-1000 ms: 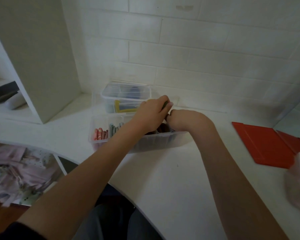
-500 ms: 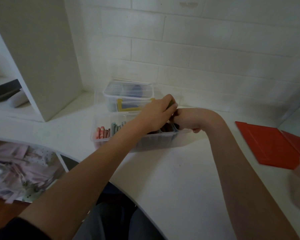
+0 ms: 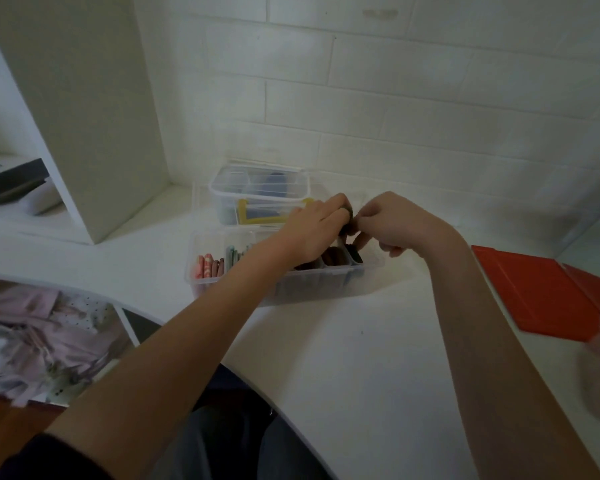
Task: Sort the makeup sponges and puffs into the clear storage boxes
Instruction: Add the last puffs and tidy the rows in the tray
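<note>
Both hands meet over the divided clear box (image 3: 201, 285): left hand (image 3: 314, 233) and right hand (image 3: 392, 223) pinch one dark puff (image 3: 349, 220) held upright between them, open slot directly below.

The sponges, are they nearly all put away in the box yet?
Lots already stand in rows in the near clear box: pink ones at its left end, dark ones toward the right. Right now the left hand and right hand together pinch one dark sponge above that box. It isn't tucked in yet. I can't see others waiting.
</note>
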### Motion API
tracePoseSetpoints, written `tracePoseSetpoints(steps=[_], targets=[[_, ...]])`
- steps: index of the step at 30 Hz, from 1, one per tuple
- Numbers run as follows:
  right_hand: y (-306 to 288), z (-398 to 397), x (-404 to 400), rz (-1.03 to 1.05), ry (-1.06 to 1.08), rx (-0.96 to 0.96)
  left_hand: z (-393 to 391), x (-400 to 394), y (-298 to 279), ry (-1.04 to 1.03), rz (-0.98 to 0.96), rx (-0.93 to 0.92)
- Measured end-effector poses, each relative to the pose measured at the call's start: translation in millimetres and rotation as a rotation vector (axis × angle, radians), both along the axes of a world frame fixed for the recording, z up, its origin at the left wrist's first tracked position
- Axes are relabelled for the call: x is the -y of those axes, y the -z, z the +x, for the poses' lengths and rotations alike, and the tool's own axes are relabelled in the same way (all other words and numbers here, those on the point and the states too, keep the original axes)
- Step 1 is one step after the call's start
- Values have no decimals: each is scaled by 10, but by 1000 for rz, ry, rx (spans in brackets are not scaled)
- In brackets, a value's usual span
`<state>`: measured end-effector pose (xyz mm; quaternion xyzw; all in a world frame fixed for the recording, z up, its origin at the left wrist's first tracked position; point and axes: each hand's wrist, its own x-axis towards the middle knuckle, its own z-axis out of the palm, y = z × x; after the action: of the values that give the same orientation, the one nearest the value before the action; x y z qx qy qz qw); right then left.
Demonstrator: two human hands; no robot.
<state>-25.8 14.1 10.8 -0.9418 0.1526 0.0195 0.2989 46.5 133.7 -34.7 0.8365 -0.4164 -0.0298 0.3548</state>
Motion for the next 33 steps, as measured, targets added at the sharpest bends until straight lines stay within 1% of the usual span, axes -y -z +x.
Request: tracePoseSetpoints(steps=[2, 6, 8, 11, 13, 14, 16, 19, 22, 25, 27, 33], targets=[[-5, -11, 32, 60, 10, 68, -4, -10, 1, 6, -15, -22], [41, -26, 71, 122, -7, 46, -6, -7, -1, 10, -10, -35], [83, -7, 74, 161, 15, 84, -5, -13, 6, 23, 7, 1], [39, -28, 105, 266, 108, 231, 1, -28, 28, 33, 24, 56], [-57, -96, 170, 286, 168, 330, -23, -37, 8, 26, 23, 45], [-98, -133, 202, 263, 169, 332, -29, -37, 0, 17, 23, 31], [-140, -186, 220, 170, 128, 242, -63, -32, -19, -14, 71, 27], [-131, -176, 162, 38, 66, 140, -57, -18, 8, -38, 233, 126], [-125, -135, 91, -20, 18, 77, -39, -6, 12, -20, 290, 142], [-110, -119, 64, -114, 7, 37, -62, 25, 4, 0, 353, 216], [-87, -106, 45, -168, 0, 23, -31, 38, 23, 8, 353, 247], [-22, -38, -55, -323, -45, -56, 43, 64, 45, -23, 290, 219]])
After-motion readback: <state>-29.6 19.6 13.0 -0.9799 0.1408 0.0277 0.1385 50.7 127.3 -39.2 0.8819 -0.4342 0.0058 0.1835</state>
